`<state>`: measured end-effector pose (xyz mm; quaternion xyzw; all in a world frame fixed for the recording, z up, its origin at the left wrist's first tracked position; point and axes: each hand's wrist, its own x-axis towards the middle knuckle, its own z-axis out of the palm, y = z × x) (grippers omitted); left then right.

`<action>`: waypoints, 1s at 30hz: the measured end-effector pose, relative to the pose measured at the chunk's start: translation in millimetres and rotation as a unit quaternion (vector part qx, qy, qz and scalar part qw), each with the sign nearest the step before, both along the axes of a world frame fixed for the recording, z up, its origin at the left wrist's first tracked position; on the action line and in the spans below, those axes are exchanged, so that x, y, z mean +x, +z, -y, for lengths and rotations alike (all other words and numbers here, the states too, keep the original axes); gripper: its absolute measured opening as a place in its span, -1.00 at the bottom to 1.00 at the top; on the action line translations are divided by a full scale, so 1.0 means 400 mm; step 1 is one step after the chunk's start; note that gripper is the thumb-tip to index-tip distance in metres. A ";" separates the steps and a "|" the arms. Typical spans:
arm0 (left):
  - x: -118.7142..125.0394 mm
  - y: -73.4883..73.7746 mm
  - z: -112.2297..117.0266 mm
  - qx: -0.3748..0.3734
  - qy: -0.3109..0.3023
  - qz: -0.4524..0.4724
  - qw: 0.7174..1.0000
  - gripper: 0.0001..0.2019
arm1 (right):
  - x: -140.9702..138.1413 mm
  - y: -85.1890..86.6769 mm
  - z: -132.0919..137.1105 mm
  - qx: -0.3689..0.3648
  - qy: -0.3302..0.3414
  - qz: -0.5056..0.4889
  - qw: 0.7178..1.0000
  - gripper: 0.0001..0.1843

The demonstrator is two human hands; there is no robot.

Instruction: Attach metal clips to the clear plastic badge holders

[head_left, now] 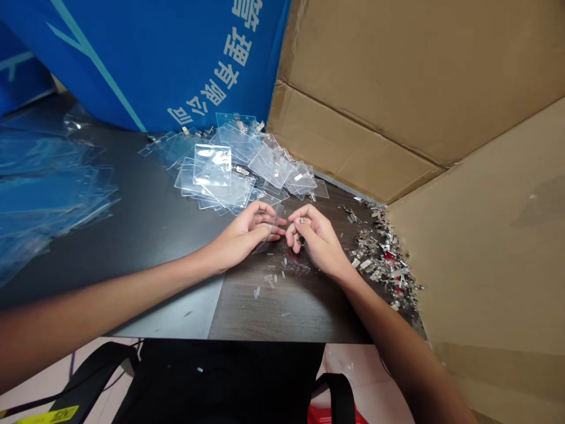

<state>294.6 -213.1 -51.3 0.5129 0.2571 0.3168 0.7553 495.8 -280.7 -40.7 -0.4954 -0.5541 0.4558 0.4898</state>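
Note:
My left hand (249, 232) grips the edge of a transparent vinyl badge holder (269, 231), which stands tilted between my two hands. My right hand (315, 241) pinches a small metal badge clip (302, 221) between its fingers, close to the holder's right edge. The fingers partly hide the clip. Several short transparent plastic strips (269, 277) lie on the dark wood-grain table (265, 312) just below my hands.
A heap of transparent badge holders (238, 165) lies beyond my hands, and a heap of metal clips (382, 259) lies to the right. A blue-tinted stack of plastic sleeves (44, 188) sits at left. Cardboard (353, 88) walls the right side, and a blue printed banner (176, 59) stands behind.

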 end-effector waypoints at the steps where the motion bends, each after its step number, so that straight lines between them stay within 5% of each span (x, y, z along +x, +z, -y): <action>1: -0.002 -0.001 -0.001 0.001 0.002 -0.001 1.000 -0.71 | 0.000 0.001 0.001 0.001 0.003 0.005 1.000 -0.72; 12: -0.006 -0.018 -0.011 0.058 0.019 -0.011 0.998 -0.68 | 0.005 -0.002 0.014 -0.063 0.039 -0.009 0.997 -0.98; 23: -0.012 -0.010 0.003 0.148 0.049 -0.056 0.986 -0.55 | -0.003 0.041 0.024 0.001 0.089 0.175 0.981 -0.61; 30: -0.013 0.009 0.009 0.197 0.048 -0.094 0.975 -0.41 | -0.014 0.057 0.031 0.022 0.106 0.220 0.969 -0.59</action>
